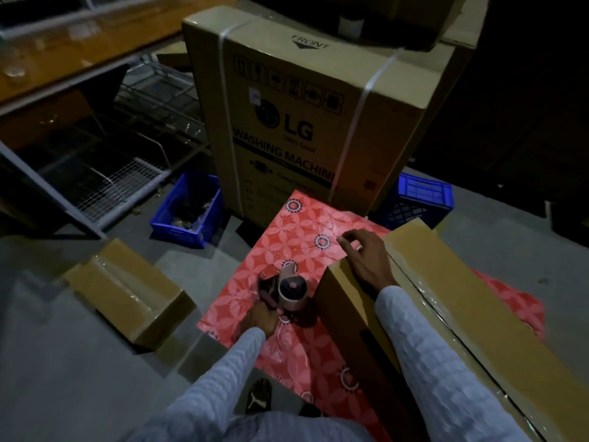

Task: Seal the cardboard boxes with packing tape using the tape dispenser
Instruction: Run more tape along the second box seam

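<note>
A long cardboard box point(471, 301) lies on a red patterned mat point(293, 237) at the right, with clear tape along its top seam. My right hand point(366, 260) rests on the box's far left corner, fingers loosely spread over the edge. The tape dispenser point(283, 287), red-framed with a roll of tape, stands on the mat just left of the box. My left hand point(259, 320) is closed around its handle. A smaller taped cardboard box point(127, 291) lies on the floor to the left.
A tall washing-machine carton point(312, 106) stands behind the mat. Blue plastic crates sit on either side of it: one at the left point(188, 212), one at the right point(420, 199). Metal shelving with wire racks point(105, 173) fills the far left. A sandalled foot point(259, 397) shows near the bottom.
</note>
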Demonstrator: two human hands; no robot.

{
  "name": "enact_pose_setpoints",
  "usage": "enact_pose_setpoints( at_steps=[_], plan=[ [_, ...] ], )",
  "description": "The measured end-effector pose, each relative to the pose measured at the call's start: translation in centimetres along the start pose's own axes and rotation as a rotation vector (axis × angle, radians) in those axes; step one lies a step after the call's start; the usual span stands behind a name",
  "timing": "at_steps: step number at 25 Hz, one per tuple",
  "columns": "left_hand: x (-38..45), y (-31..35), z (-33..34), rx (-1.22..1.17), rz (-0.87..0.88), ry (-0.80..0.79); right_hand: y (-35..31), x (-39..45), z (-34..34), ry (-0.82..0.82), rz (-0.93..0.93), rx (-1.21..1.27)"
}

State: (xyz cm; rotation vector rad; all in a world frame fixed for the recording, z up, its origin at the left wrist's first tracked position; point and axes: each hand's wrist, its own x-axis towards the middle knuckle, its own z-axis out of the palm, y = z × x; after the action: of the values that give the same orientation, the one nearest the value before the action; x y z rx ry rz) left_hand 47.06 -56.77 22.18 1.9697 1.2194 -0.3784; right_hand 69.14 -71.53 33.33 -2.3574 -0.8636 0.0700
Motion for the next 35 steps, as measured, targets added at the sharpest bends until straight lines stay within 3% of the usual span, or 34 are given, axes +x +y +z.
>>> enact_pose_setpoints(
  at_steps=[3,7,10,15,17,21,23,25,31,35],
  plan=[
    [-0.3,1.3,-1.6,-0.071,0.011,0.086,3.3,1.0,-2.6,0.093,0.052,-0.2],
    [1.7,4.1,-3.7,-0.463,0.062,0.095,7.4,2.1,-5.3,0.003,0.273,-0.395],
    [1.1,9.1,-7.2,-0.67,0.126,0.007,7.9,2.0,-5.5,-0.023,0.27,-0.495],
    [-0.8,17.3,-11.1,-0.791,0.33,-0.204,5.3,0.5,-4.9,-0.041,0.25,-0.498],
    [-1.2,19.9,-11.1,-0.836,0.358,-0.293,5.0,1.0,-5.0,0.017,0.24,-0.359],
    [-1.8,23.3,-9.1,-0.872,0.404,-0.42,3.5,3.8,-8.0,0.218,0.396,0.436],
    [-2.2,24.1,-8.1,-0.828,0.453,-0.451,1.6,5.6,-10.2,0.194,0.606,0.878],
    [-2.9,24.7,-7.3,-0.774,0.504,-0.474,0.6,6.9,-11.9,0.09,0.775,1.14],
    [-3.0,25.9,-6.9,-0.771,0.603,-0.457,2.5,6.9,-13.1,0.036,0.92,1.267],
    [-2.6,26.0,-6.8,-0.814,0.573,-0.458,2.4,7.4,-12.5,0.036,0.948,1.248]
  ],
)
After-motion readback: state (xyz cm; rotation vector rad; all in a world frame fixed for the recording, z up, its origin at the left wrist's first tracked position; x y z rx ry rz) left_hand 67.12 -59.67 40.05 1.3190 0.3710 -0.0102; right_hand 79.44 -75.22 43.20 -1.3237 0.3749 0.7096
